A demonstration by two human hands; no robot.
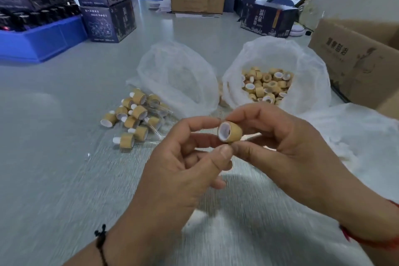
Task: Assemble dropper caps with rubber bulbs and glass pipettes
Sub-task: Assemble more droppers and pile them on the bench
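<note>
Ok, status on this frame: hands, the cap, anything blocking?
Left hand and right hand both pinch one bamboo cap, white lining facing camera. No pipette seen in it. Finished droppers piled left, loose caps in bag. Nothing blocking.

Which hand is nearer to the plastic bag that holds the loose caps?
Right. The right hand lies just below the bag of loose caps; the left hand is further left of it.

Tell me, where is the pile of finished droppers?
In the head view, the pile of finished droppers lies on the table left of centre, beyond the left hand, beside the left plastic bag.
</note>
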